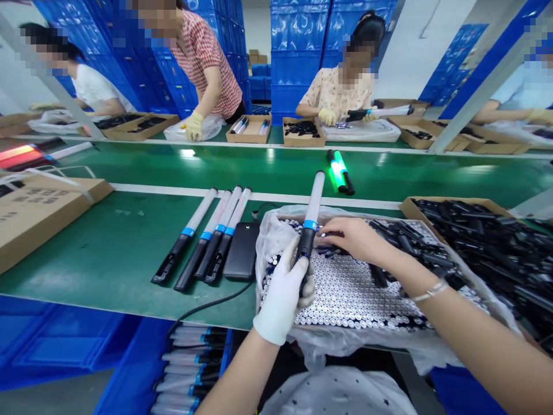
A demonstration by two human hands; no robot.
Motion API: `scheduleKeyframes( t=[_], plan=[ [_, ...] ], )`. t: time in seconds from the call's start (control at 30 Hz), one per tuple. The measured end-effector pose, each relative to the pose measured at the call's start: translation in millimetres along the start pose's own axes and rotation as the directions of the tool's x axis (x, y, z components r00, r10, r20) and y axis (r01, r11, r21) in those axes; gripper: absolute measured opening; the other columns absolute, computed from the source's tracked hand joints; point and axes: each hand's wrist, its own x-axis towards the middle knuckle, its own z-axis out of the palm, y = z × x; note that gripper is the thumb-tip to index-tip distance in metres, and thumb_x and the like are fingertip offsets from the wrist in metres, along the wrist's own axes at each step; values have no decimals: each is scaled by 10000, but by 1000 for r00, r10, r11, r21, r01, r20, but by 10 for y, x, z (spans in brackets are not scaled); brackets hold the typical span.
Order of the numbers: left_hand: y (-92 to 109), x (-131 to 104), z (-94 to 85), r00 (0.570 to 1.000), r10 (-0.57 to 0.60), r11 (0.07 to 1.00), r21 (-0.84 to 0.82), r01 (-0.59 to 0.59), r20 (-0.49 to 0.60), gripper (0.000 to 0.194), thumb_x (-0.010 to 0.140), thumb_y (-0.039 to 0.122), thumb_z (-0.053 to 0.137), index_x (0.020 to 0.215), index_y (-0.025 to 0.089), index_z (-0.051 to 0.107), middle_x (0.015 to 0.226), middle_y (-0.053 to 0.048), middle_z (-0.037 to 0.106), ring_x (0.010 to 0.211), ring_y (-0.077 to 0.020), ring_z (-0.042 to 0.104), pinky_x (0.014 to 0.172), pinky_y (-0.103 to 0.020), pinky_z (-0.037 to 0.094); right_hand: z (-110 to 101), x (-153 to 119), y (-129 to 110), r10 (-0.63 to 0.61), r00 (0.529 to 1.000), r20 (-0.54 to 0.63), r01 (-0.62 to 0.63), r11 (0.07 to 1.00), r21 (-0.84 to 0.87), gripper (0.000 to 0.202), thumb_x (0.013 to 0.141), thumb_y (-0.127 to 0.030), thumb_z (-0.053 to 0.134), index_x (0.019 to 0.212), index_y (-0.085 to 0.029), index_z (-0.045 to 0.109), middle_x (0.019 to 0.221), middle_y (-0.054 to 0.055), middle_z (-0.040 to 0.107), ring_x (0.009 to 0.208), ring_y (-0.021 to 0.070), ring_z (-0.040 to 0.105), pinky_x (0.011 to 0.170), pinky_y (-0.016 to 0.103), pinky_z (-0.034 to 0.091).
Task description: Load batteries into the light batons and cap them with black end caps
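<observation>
Head view: the gloved left hand (285, 294) is wrapped around the black handle of a light wand (310, 222). The wand's long axis points to 12 o'clock, white tube away from the person. The bare right hand (352, 237), fingers loosely curled, touches the wand's blue band from 3 o'clock, above the tray of batteries (345, 291). Four more wands (203, 236) lie at 9 o'clock.

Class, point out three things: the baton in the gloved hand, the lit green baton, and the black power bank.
baton (311, 202), head view, white tube
lit green baton (339, 170), head view, glowing middle
power bank (242, 252), head view, top face
</observation>
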Motion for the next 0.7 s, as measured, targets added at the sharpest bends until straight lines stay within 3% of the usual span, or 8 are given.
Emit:
scheduleKeyframes(
  t=[0.07, 0.17, 0.3, 0.4, 0.5, 0.6, 0.7],
  plan=[
    [0, 0, 4, 1000, 0, 1000, -8, 0, 14, 659, 894, 281, 543, 1499, 331, 288, 727, 44, 489, 395, -12, 344, 345, -112, 213, -35, -209, -165, 53, 990, -132, -15, 961, 275, 254, 902, -299, 580, 1107, -210, 702, 1045, 50, 724, 916, 177, 686, 848, 325, 548],
    [3, -6, 16, 999, 2, 1000, -13, -2, 41, 624, 900, 289, 541, 1482, 332, 321, 689, 51, 479, 378, -6, 307, 343, -109, 195, 18, -467, -406, 125, 974, -190, 35, 742, 669, 315, 854, -346, 665, 1136, -206, 644, 948, 41, 739, 868, 157, 709, 780, 280, 581],
    [6, -37, 34, 1000, 5, 1000, 22, -5, 27, 570, 918, 394, 527, 1463, 338, 371, 689, 50, 462, 389, -11, 326, 345, -113, 192, 252, -581, -552, 160, 956, -244, 110, 578, 809, 171, 860, -313, 671, 977, -190, 648, 869, 28, 715, 817, 117, 705, 746, 221, 575],
    [-7, -57, 41, 1000, 15, 997, 80, -15, -2, 552, 928, 507, 472, 1452, 352, 395, 654, 52, 446, 393, -24, 330, 345, -121, 194, 376, -570, -508, 201, 953, -229, 96, 515, 852, 237, 898, -352, 624, 1094, -220, 604, 880, 10, 666, 686, 101, 685, 579, 201, 542],
    [-30, -54, 32, 1000, 10, 995, 101, -9, -10, 570, 915, 585, 441, 1444, 372, 406, 594, 70, 379, 376, -36, 322, 333, -122, 192, 329, -573, -437, 138, 968, -210, 86, 602, 794, 258, 885, -330, 647, 1125, -245, 611, 930, 14, 656, 747, 105, 676, 627, 217, 554],
    [-56, -40, 7, 1000, 0, 993, 120, -1, 15, 638, 881, 654, 447, 1447, 363, 406, 576, 69, 407, 363, -38, 322, 326, -121, 200, 160, -582, -432, -74, 966, -247, 200, 820, 536, 106, 897, -261, 635, 966, -252, 715, 985, 25, 651, 916, 110, 645, 800, 231, 540],
    [-90, -23, -17, 1000, -10, 986, 167, 6, 22, 725, 859, 699, 437, 1455, 288, 413, 519, 69, 427, 350, -42, 316, 329, -124, 216, 5, -538, -491, -283, 932, -228, 343, 894, 288, 149, 900, -184, 623, 967, -246, 740, 980, 24, 638, 903, 100, 625, 816, 218, 515]
  ],
)
